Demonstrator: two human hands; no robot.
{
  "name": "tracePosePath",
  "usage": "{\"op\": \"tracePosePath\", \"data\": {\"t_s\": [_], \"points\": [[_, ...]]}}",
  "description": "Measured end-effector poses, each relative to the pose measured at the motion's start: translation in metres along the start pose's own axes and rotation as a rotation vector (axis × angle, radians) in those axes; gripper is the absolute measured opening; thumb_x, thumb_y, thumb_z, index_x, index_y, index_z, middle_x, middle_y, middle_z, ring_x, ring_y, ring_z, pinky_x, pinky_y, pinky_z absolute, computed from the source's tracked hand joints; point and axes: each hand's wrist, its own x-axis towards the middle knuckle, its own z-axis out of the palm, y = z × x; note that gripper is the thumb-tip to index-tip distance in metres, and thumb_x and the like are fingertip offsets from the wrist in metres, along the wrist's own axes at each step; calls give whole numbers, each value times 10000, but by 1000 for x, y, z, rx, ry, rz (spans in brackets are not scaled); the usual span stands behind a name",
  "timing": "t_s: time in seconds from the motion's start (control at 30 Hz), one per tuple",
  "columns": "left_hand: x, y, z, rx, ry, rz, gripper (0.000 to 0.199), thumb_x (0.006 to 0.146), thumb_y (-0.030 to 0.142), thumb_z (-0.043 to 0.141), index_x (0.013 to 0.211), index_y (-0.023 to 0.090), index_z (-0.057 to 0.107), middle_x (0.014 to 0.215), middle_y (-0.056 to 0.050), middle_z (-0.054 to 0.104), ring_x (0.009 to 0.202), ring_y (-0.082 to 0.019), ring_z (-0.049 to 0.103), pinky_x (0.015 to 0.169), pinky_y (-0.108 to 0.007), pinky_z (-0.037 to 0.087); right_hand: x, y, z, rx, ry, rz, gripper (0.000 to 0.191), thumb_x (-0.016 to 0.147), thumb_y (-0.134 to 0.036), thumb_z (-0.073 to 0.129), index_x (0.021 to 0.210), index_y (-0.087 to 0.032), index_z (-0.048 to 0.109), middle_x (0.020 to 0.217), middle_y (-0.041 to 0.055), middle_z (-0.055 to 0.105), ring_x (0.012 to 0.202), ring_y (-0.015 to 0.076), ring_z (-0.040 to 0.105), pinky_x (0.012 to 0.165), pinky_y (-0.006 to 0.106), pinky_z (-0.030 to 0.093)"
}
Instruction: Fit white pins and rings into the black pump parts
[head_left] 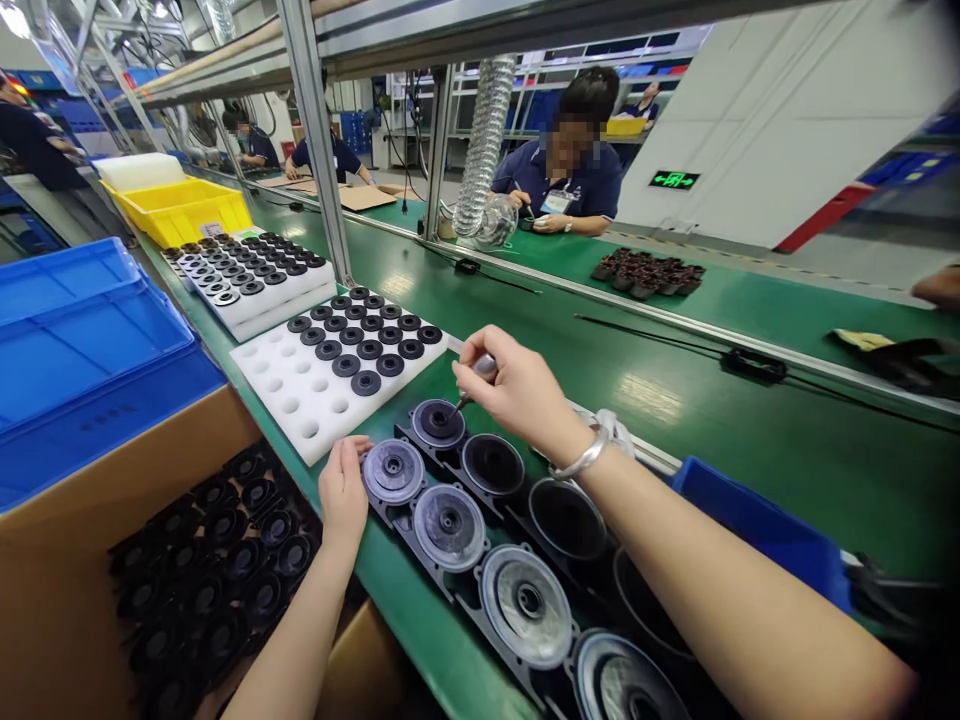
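My right hand (511,385) is closed around a slim tool (484,368) with a rounded, shiny handle and a thin tip; its exact kind is unclear. The tip points down at the centre of a dark round housing (438,424) at the far end of the back row. My left hand (345,488) lies at the bench edge, fingers extended, against the end of the front row. Beside its fingertips is a housing with a pale grey disc (393,471). More disc-topped housings (449,526) follow toward me. In the back row, black open cups (493,464) are partly hidden by my right forearm.
White foam trays (282,372) hold black round parts (368,349). A cardboard box (56,590) of black parts and blue bins (82,350) stand left. Another blue bin (761,525) is right of my forearm. A co-worker (559,170) sits across the green bench (637,385).
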Motion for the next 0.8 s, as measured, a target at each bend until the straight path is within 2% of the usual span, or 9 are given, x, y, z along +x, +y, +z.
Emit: {"op": "tracePosePath", "data": {"t_s": [0.13,0.3,0.47,0.6,0.7,0.8], "points": [[0,0,-1,2,-13,7,480,987,534,321,984,187,654,973,-72,710,933,-199,674,831,-306,514,-25,-3,-19,-69,-13,47,62,831,-202,554,845,-214,495,665,-44,567,552,118,523,577,224,357],[1,-1,-1,16,-19,12,503,986,546,310,991,183,659,986,-74,704,949,-196,663,833,-298,502,-51,11,-14,-187,-60,79,88,846,-171,566,848,-211,487,696,-38,570,593,124,524,589,230,346],[1,-2,-1,17,-9,24,506,985,546,313,989,179,662,974,-73,701,936,-189,663,814,-282,505,-59,17,-5,-255,-126,66,109,881,-156,575,914,-210,486,711,-38,571,600,125,517,585,233,327],[2,-3,0,15,-7,44,506,984,545,313,983,176,659,971,-76,692,929,-188,661,819,-284,513,-66,25,1,-188,-219,65,137,881,-129,572,894,-212,463,723,-41,563,617,122,513,581,225,322],[3,-5,0,19,-6,53,518,982,548,307,978,171,663,976,-82,692,923,-188,661,822,-287,518,-69,30,1,-126,-217,84,150,877,-129,579,865,-209,453,717,-41,556,619,119,504,579,221,323],[4,-7,-1,15,-12,51,534,980,553,301,984,162,664,974,-92,697,916,-190,666,814,-291,522,-67,26,-7,-106,-163,77,148,844,-122,590,828,-203,468,709,-37,559,624,120,508,589,222,332]]}}
